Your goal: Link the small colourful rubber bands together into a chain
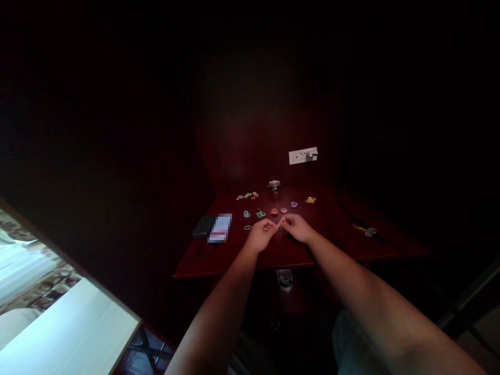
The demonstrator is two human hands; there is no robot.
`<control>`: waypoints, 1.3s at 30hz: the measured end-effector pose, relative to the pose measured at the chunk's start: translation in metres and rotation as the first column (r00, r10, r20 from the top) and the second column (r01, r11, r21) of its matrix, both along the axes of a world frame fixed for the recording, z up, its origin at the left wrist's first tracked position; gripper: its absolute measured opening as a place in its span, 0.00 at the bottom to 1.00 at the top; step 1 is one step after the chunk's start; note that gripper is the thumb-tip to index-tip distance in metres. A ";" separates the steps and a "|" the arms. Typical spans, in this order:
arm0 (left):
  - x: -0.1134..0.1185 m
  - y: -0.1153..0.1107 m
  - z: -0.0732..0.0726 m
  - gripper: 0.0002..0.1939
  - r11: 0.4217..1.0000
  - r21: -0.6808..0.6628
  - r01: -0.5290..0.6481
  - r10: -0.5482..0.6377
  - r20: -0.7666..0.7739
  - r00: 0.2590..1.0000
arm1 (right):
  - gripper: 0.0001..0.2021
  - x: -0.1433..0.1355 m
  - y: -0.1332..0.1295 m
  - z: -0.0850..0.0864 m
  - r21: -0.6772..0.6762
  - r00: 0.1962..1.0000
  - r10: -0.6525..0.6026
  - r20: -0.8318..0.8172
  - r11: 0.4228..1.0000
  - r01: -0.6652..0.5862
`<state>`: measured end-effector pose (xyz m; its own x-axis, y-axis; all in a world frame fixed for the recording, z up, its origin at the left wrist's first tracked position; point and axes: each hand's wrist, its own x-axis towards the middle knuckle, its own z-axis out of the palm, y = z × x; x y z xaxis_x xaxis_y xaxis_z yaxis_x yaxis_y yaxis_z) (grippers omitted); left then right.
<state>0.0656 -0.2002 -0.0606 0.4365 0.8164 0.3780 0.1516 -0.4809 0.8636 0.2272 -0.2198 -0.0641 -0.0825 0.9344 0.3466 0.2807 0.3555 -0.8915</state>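
Note:
My left hand (pixel 263 232) and my right hand (pixel 296 227) meet above the front of the dark red table (pixel 230 260). Both are closed in a pinch, with a small yellow hair tie (pixel 278 226) between their fingertips. Just beyond the hands lie little heaps of hair ties sorted by colour: blue (pixel 246 214), green (pixel 260 213), orange-red (pixel 274 212), pink (pixel 284 210), purple (pixel 294 204) and yellow (pixel 310 200). A greyish hair tie (pixel 247 227) rests beside my left hand. Farther back on the left is a loose mixed group (pixel 247 196).
A clear lidded jar (pixel 275 190) stands at the back, below a wall socket (pixel 303 155) with a plug. A phone (pixel 221 228) and a black case-like object (pixel 203 227) lie at left. At right is a cable with a connector (pixel 371 233). Under the table stands a bottle (pixel 285 281).

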 end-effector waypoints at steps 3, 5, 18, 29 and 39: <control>-0.001 0.000 0.000 0.10 0.999 0.009 0.037 -0.037 0.005 0.999 | 0.08 0.000 0.002 -0.002 0.008 1.000 -0.018 0.017 1.000 0.018; -0.001 0.000 0.000 0.10 0.998 0.002 0.067 -0.067 0.003 0.998 | 0.08 0.000 0.002 -0.002 0.009 0.999 -0.028 0.021 1.000 0.028; -0.003 0.001 -0.002 0.11 0.997 -0.005 0.076 -0.076 -0.030 0.997 | 0.08 0.001 0.001 -0.002 0.025 0.999 -0.018 0.032 1.000 0.017; 0.001 -0.001 0.000 0.08 0.999 -0.029 -0.017 0.017 0.010 1.000 | 0.11 -0.002 -0.003 0.005 -0.039 0.997 -0.009 -0.078 0.999 0.006; 0.002 0.003 -0.005 0.09 0.999 -0.021 -0.041 0.042 0.046 0.998 | 0.12 0.001 -0.001 0.000 -0.011 0.997 0.015 -0.075 1.000 -0.016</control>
<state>0.0676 -0.1976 -0.0652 0.3844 0.8411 0.3805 0.1307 -0.4576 0.8795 0.2277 -0.2203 -0.0642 -0.0709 0.9372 0.3416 0.2073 0.3488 -0.9140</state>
